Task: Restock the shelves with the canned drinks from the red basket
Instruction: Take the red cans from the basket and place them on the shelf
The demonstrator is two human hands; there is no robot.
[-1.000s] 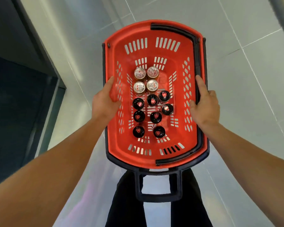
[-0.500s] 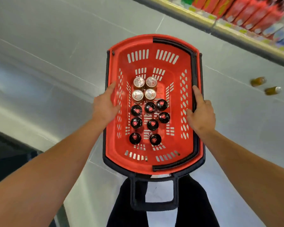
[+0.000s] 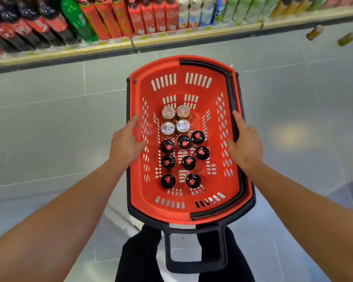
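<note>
Cans (image 3: 175,120) stand upright in the red basket (image 3: 192,212), four silver-topped ones at the far end, with eight black-topped ones (image 3: 184,157) nearer. The left hand (image 3: 125,143) and right hand (image 3: 246,146) each clasp a side rim, fingers hooked over the edge, carrying it above the floor near the shelf (image 3: 130,44). Probably rigid, smooth and fairly heavy when full, each can is best gripped round its side wall.

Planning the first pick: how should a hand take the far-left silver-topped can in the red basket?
Come straight down from above. The silver-topped can stands upright, only its lid showing. Its right and near sides abut other silver cans; its far and left sides look free. Wrap fingertips round the upper rim from those sides. Both hands currently grip the red basket.
</note>
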